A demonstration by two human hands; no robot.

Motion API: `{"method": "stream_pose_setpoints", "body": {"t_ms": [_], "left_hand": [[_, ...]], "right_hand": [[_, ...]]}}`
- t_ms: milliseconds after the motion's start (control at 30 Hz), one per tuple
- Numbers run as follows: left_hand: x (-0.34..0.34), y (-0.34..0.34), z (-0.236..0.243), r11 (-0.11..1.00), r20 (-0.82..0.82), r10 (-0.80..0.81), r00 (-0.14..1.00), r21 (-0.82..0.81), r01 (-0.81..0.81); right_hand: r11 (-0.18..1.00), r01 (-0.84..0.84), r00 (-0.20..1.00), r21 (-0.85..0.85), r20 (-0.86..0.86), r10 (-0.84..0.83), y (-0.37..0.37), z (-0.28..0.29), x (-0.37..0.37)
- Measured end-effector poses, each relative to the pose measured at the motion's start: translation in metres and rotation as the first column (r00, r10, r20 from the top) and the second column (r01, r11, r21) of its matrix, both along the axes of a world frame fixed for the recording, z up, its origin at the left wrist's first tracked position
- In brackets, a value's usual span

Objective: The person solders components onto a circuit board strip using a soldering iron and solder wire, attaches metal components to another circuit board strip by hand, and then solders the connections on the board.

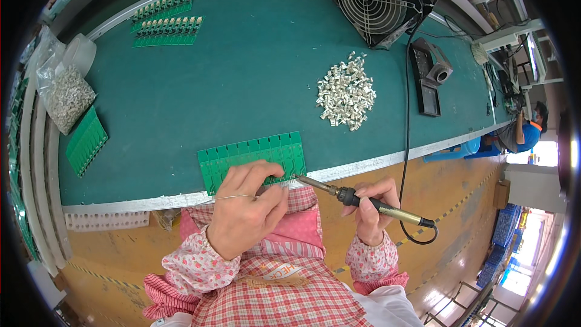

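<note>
A green circuit board panel [251, 150] lies at the front edge of the bench, scored into several strips. My right hand [372, 206] grips a soldering iron [387, 211] by its handle, and the iron's tip meets the panel's near right edge. Over that same near edge, my left hand [248, 209] is closed, with thin solder wire [233, 197] running across it. The wire's end by the iron tip is too small to make out. Beyond the panel, to the right, sits a pile of small white and silvery components [347, 92].
A black fan [370, 1] stands at the back right, near an iron stand [437, 72]. The iron's cable [407, 121] crosses the bench edge. Populated boards [167, 30] lie far left, with bare boards [86, 142] and a bag of parts [69, 97] nearer. A person [531, 136] sits far right.
</note>
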State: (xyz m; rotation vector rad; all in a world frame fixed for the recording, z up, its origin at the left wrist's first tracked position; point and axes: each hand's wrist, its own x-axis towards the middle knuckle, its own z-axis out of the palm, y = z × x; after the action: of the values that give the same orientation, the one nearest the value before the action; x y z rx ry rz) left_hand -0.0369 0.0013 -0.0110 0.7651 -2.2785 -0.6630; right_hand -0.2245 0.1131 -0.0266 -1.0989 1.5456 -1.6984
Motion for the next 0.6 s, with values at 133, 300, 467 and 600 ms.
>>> {"method": "stream_pose_setpoints", "body": {"t_ms": [133,300,467,600], "left_hand": [[-0.001,0.003,-0.004,0.998,0.019,0.026,0.999,-0.065,-0.025],[0.001,0.003,0.002,0.998,0.057,0.016,0.998,-0.069,-0.012],[0.012,-0.003,0.003,1.000,-0.010,-0.013,1.000,0.006,0.013],[0.016,-0.003,0.005,0.992,-0.018,0.009,1.000,0.130,-0.007]], "right_hand": [[1.000,-0.012,1.000,-0.002,0.000,0.012,0.000,0.000,0.001],[1.000,0.014,1.000,-0.016,-0.022,-0.015,0.002,-0.002,0.002],[0.995,0.067,0.998,-0.068,0.001,-0.068,0.006,0.002,-0.002],[0.994,0.025,0.998,-0.110,0.064,-0.018,0.004,0.000,-0.002]]}}
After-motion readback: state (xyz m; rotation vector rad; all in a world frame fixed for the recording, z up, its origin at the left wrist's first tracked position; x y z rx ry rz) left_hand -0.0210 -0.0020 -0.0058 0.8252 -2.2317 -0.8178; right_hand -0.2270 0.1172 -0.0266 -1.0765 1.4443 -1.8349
